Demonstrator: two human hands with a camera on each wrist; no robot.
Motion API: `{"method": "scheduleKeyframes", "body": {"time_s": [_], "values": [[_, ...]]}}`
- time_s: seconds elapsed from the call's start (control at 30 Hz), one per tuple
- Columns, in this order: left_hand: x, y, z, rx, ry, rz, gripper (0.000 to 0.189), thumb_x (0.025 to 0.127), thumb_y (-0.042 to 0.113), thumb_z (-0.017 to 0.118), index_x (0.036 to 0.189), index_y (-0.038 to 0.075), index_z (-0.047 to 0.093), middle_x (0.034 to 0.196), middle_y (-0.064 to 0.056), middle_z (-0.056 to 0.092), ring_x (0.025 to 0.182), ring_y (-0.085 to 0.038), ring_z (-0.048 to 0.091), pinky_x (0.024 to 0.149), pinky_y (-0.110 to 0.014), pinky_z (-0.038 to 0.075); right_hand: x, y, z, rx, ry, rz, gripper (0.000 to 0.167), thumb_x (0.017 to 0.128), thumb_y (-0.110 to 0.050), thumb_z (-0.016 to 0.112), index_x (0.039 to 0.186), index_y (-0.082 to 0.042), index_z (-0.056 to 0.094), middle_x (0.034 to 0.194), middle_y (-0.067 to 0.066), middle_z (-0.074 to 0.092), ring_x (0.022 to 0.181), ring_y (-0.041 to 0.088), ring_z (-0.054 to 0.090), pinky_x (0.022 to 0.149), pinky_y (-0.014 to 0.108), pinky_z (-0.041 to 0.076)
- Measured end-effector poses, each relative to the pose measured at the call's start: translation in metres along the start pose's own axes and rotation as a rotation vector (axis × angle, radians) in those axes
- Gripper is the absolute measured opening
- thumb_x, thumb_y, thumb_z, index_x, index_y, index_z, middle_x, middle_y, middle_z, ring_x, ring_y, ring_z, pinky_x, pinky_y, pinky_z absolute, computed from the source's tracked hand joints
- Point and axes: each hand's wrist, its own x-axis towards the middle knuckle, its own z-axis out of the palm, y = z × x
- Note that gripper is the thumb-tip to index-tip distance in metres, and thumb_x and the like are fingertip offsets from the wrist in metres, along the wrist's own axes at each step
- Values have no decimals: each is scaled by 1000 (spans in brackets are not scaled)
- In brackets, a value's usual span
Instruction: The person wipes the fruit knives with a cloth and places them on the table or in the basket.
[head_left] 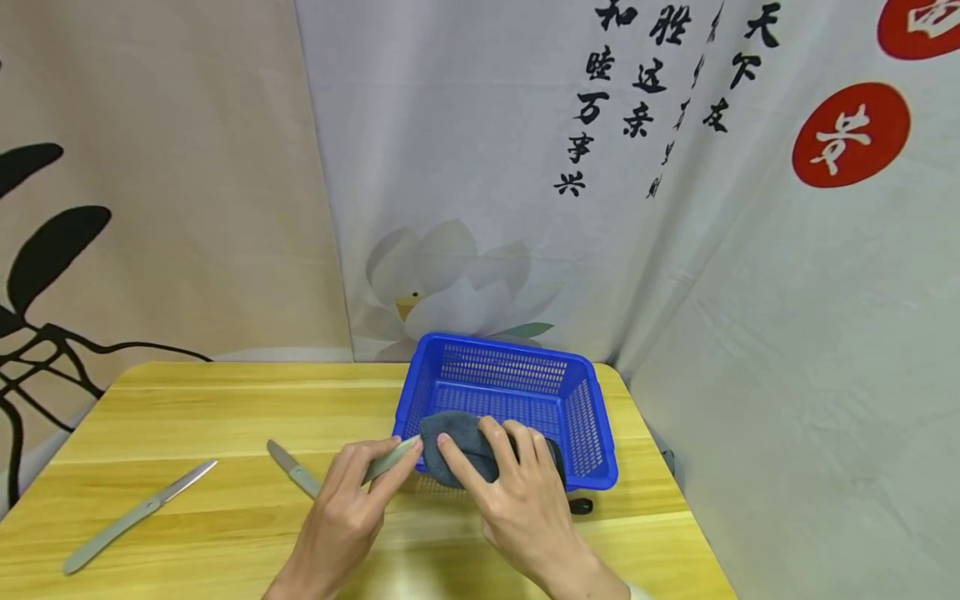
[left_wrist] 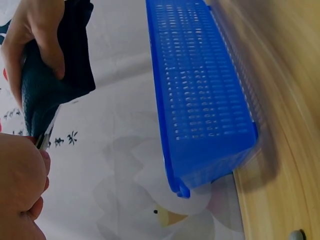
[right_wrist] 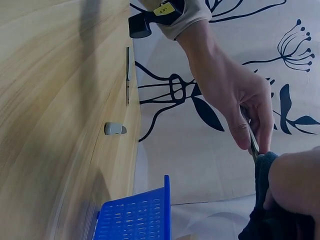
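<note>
My left hand [head_left: 347, 504] holds a knife by its pale grey-green handle [head_left: 386, 463]. In my right hand [head_left: 522, 504] is a dark blue-grey cloth [head_left: 455, 433], gripped against the far end of that knife. The cloth hides the blade in the head view; a dark sliver of the knife [right_wrist: 254, 142] shows between hand and cloth in the right wrist view. Both hands are raised at the near side of a blue basket [head_left: 517, 340]. A second knife [head_left: 292, 469] lies on the table just left of my left hand, its handle partly covered by it.
Another knife [head_left: 142, 517] with the same pale handle lies at the table's left, blade pointing away to the right. A black rounded end of something [head_left: 580, 506] shows beside my right hand. The wooden table [head_left: 247, 400] meets printed curtains behind and at the right.
</note>
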Motion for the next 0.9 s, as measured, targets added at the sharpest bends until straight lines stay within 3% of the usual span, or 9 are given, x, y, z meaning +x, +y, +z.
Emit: {"method": "scheduleKeyframes", "body": {"time_s": [0.37, 0.63, 0.9], "values": [[-4, 0, -1, 10, 8, 0, 43, 122, 4, 41, 131, 5, 83, 113, -21, 74, 96, -32, 67, 82, -37, 58, -2, 3, 0, -38, 13, 27, 61, 106, -4, 41, 154, -29, 69, 137, 19, 66, 110, 36, 61, 91, 49, 56], [-4, -2, -2, 18, 11, 10, 43, 121, 2, 41, 130, 4, 83, 111, -20, 74, 95, -31, 66, 82, -36, 57, -10, 17, 6, -31, 15, 66, 70, 91, -6, 59, 156, -28, 68, 136, 22, 66, 111, 39, 60, 92, 52, 56], [-4, -3, -2, 14, 16, 17, 43, 121, 2, 41, 130, 5, 83, 111, -20, 74, 95, -30, 67, 84, -37, 57, -21, 32, 6, -12, -34, 133, 65, 95, -7, 58, 155, -28, 69, 139, 25, 65, 114, 43, 59, 95, 55, 55]]}}
